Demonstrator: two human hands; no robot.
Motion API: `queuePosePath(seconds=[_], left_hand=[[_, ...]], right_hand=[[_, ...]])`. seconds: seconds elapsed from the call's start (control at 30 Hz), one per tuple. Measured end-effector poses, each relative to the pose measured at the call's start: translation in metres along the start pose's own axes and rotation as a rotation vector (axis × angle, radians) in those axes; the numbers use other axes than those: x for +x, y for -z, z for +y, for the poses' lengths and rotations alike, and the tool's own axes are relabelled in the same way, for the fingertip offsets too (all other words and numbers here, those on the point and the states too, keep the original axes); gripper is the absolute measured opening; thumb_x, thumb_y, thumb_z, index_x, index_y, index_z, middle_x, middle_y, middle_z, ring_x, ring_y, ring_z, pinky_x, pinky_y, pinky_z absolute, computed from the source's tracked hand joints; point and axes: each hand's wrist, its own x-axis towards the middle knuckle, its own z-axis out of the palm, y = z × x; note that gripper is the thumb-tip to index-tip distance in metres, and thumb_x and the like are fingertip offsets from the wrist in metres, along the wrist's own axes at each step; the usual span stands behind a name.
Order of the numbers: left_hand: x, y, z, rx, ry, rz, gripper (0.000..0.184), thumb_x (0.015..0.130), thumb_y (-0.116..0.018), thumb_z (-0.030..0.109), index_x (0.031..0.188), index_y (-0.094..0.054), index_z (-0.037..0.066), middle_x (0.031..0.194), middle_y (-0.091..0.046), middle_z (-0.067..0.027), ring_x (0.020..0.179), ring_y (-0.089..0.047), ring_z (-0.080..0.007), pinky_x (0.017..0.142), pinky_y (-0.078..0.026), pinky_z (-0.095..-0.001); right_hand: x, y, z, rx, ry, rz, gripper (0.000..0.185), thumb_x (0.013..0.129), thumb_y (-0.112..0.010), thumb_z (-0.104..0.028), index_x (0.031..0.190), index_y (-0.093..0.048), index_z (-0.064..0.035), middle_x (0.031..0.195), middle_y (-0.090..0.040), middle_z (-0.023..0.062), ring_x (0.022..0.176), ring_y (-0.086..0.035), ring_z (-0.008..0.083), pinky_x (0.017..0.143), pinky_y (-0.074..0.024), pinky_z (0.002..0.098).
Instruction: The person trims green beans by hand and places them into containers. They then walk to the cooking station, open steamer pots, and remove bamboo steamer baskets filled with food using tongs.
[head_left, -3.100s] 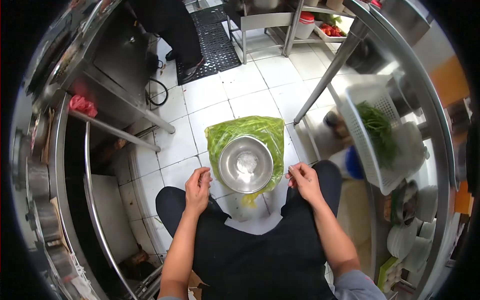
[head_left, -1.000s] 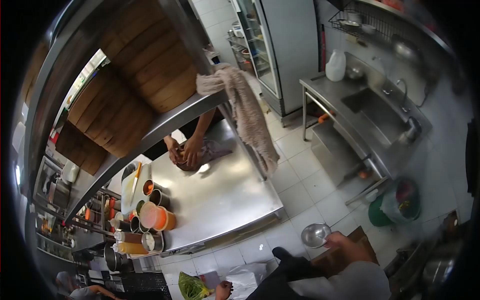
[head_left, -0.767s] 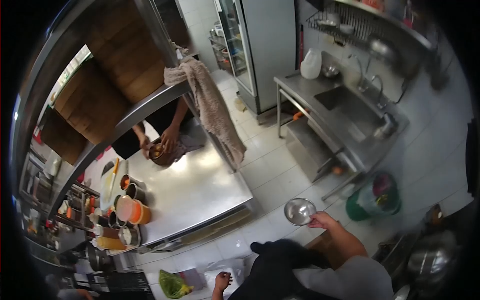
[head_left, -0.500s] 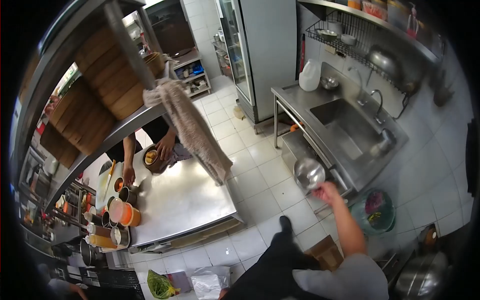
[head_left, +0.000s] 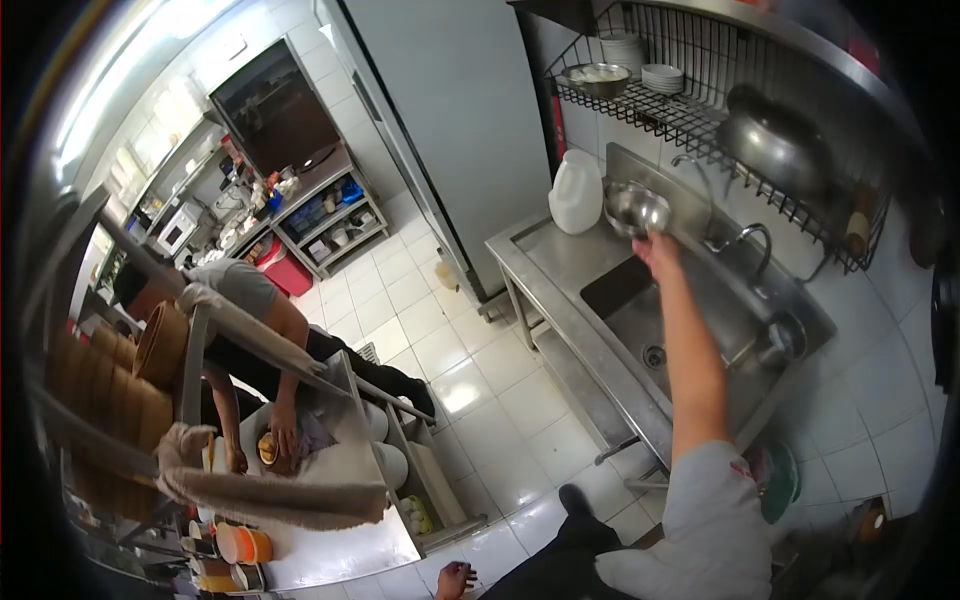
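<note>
My right hand [head_left: 657, 255] grips the near rim of a shiny metal bowl [head_left: 637, 208]. That arm reaches over the steel sink [head_left: 690, 330], and the bowl is at the counter's back left, beside a white plastic jug [head_left: 577, 192]. Whether the bowl rests on the counter or on another bowl cannot be made out. Low at the bottom edge, my left hand [head_left: 457, 580] hangs above the floor tiles with loosely bent fingers and nothing visible in them.
A faucet [head_left: 750, 245] rises behind the sink. Above it, a wire rack [head_left: 690, 125] carries bowls, small dishes [head_left: 662, 78] and a large metal pan [head_left: 775, 145]. At left, a co-worker [head_left: 255, 300] bends over a steel table [head_left: 340, 550]. A green tub [head_left: 780, 480] stands right of the sink.
My right hand has carried the metal bowl from in front of the sink up to the counter's back left. The view has turned right and closer to the sink. My left hand has come into view.
</note>
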Motion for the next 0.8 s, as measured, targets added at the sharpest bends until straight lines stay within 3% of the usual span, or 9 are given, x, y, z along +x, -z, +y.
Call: queuePosePath(seconds=[0.1, 0.17, 0.3, 0.43, 0.57, 0.63, 0.7, 0.77, 0.8], left_hand=[[-0.003, -0.024, 0.057, 0.030, -0.026, -0.032, 0.032, 0.096, -0.055, 0.022, 0.110, -0.055, -0.006, 0.092, -0.068, -0.0201, 0.079, -0.069, -0.0275, 0.064, -0.058, -0.0362], [0.007, -0.038, 0.073, 0.060, -0.069, -0.075, 0.031, 0.097, -0.054, 0.021, 0.112, -0.054, -0.006, 0.094, -0.068, -0.0207, 0.080, -0.069, -0.0276, 0.064, -0.058, -0.0364], [0.013, -0.052, 0.101, 0.308, 0.049, -0.193, 0.031, 0.096, -0.056, 0.026, 0.110, -0.061, -0.002, 0.095, -0.070, -0.0168, 0.083, -0.069, -0.0232, 0.067, -0.055, -0.0350], [0.037, -0.045, 0.100, 0.667, 0.050, -0.255, 0.042, 0.085, -0.067, 0.039, 0.105, -0.071, 0.002, 0.094, -0.072, -0.0134, 0.083, -0.068, -0.0221, 0.077, -0.052, -0.0368], [0.077, -0.036, 0.120, 1.155, -0.535, -0.578, 0.035, 0.093, -0.054, 0.033, 0.108, -0.064, 0.003, 0.085, -0.069, -0.0153, 0.079, -0.067, -0.0252, 0.074, -0.053, -0.0371], [0.085, -0.052, 0.148, 1.067, -0.274, -0.545, 0.031, 0.093, -0.056, 0.029, 0.107, -0.062, 0.003, 0.081, -0.067, -0.0140, 0.074, -0.067, -0.0257, 0.070, -0.054, -0.0382], [0.154, -0.037, 0.128, 0.990, -0.461, -0.897, 0.029, 0.093, -0.057, 0.028, 0.106, -0.061, 0.003, 0.081, -0.067, -0.0136, 0.071, -0.066, -0.0250, 0.066, -0.054, -0.0377], [0.190, -0.058, 0.138, 0.837, -0.600, -1.267, 0.028, 0.093, -0.058, 0.027, 0.105, -0.060, 0.002, 0.080, -0.066, -0.0132, 0.068, -0.066, -0.0242, 0.062, -0.055, -0.0373], [0.193, -0.074, 0.154, 1.111, -0.505, -1.213, 0.028, 0.093, -0.058, 0.026, 0.105, -0.059, 0.001, 0.080, -0.067, -0.0131, 0.067, -0.066, -0.0231, 0.059, -0.055, -0.0360]], right_hand=[[0.010, -0.027, -0.014, -0.050, 0.130, -0.176, 0.021, 0.092, -0.059, -0.019, 0.103, -0.055, -0.0011, 0.087, -0.063, 0.0103, 0.071, -0.066, 0.0211, 0.065, -0.0571, 0.0336], [-0.013, -0.023, 0.001, -0.220, 0.026, -0.401, 0.017, 0.093, -0.059, -0.021, 0.097, -0.054, -0.0049, 0.078, -0.062, 0.0063, 0.066, -0.063, 0.0171, 0.060, -0.0543, 0.0301], [-0.136, 0.000, 0.075, -0.212, -0.055, -0.419, 0.019, 0.092, -0.062, -0.026, 0.093, -0.058, -0.0072, 0.082, -0.066, 0.0052, 0.065, -0.060, 0.0110, 0.058, -0.0492, 0.0271], [-0.282, 0.072, 0.139, -0.227, -0.444, -0.517, 0.017, 0.093, -0.060, -0.021, 0.101, -0.060, -0.0060, 0.093, -0.068, 0.0059, 0.081, -0.066, 0.0151, 0.064, -0.0538, 0.0295], [-0.401, 0.139, 0.154, -0.473, -0.604, -0.422, 0.022, 0.093, -0.062, -0.023, 0.100, -0.060, -0.0022, 0.092, -0.068, 0.0058, 0.077, -0.066, 0.0148, 0.063, -0.0535, 0.0291], [-0.442, 0.168, 0.154, -0.492, -0.568, -0.277, 0.025, 0.093, -0.062, -0.026, 0.095, -0.062, -0.0012, 0.086, -0.069, 0.0064, 0.073, -0.066, 0.0146, 0.062, -0.0529, 0.0280], [-0.480, 0.190, 0.127, -0.703, -0.588, -0.194, 0.031, 0.093, -0.061, -0.031, 0.089, -0.065, -0.0001, 0.085, -0.070, 0.0087, 0.075, -0.067, 0.0160, 0.065, -0.0548, 0.0298], [-0.528, 0.221, 0.122, -0.603, -0.497, 0.117, 0.027, 0.093, -0.058, -0.026, 0.086, -0.065, -0.0006, 0.084, -0.069, 0.0082, 0.074, -0.066, 0.0158, 0.063, -0.0532, 0.0294], [-0.556, 0.247, 0.139, -0.488, -0.422, 0.317, 0.023, 0.092, -0.059, -0.024, 0.090, -0.065, -0.0016, 0.087, -0.069, 0.0082, 0.073, -0.065, 0.0155, 0.063, -0.0531, 0.0292]])
